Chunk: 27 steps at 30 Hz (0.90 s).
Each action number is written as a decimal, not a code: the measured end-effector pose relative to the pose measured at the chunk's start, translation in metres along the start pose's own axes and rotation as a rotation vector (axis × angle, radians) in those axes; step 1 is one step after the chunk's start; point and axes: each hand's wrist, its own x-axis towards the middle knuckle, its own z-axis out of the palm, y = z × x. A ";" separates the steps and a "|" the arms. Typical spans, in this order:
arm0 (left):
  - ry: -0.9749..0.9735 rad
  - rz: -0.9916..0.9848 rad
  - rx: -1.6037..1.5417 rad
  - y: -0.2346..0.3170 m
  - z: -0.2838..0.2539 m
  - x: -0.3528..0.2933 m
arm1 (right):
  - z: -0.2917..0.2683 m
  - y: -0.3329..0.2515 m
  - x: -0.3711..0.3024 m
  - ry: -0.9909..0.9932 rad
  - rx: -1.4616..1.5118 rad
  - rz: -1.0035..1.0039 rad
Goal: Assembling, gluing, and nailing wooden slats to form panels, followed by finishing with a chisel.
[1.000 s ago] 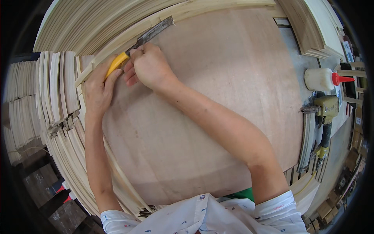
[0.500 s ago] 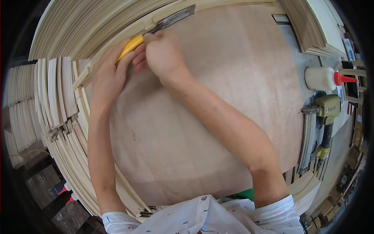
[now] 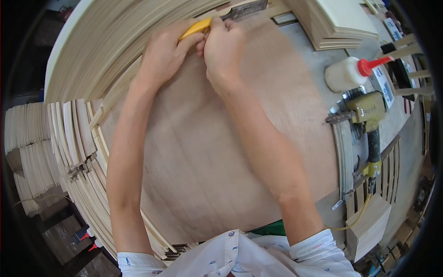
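At the far edge of a broad plywood panel (image 3: 198,152), both my hands close around one yellow-handled tool with a flat dark metal blade (image 3: 249,9). My left hand (image 3: 161,53) wraps the rear of the yellow handle (image 3: 196,28). Nearer the blade, my right hand (image 3: 224,48) is closed on its front part, fingers curled. The blade points right and lies along the wood strip at the panel's far edge, near the far right corner. Its exact kind is unclear, and my hands hide part of the handle.
Long curved-looking stacks of wood strips (image 3: 115,37) line the far left, with more bundled strips (image 3: 69,134) at left. To the right are a white glue bottle (image 3: 342,75) with a red nozzle, a nail gun (image 3: 367,111) with a yellow hose (image 3: 357,222), and stacked boards (image 3: 332,23).
Both hands and the tool have moved right along the panel's far edge, toward its far right corner. The whole view has also shifted and turned. Both hands keep their hold.
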 end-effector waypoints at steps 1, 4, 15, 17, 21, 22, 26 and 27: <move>0.005 -0.009 -0.064 0.006 -0.002 -0.005 | -0.006 -0.007 -0.008 -0.004 0.008 -0.014; 0.022 -0.182 -0.129 0.030 -0.010 -0.041 | -0.027 -0.032 -0.042 -0.107 -0.043 0.029; -0.057 -0.856 -0.779 0.168 -0.049 -0.263 | -0.156 -0.130 -0.173 -0.371 -0.204 0.247; -0.044 -0.909 -0.843 0.186 -0.041 -0.303 | -0.175 -0.127 -0.195 -0.484 -0.349 0.274; -0.053 -0.900 -0.933 0.231 -0.034 -0.361 | -0.201 -0.131 -0.238 -0.487 -0.436 0.265; -0.084 -0.988 -1.032 0.243 -0.034 -0.371 | -0.211 -0.128 -0.246 -0.496 -0.427 0.286; -0.061 -0.991 -0.862 0.286 -0.036 -0.399 | -0.232 -0.128 -0.274 -0.501 -0.465 0.307; -0.053 -0.999 -0.864 0.289 -0.037 -0.402 | -0.236 -0.128 -0.279 -0.507 -0.487 0.314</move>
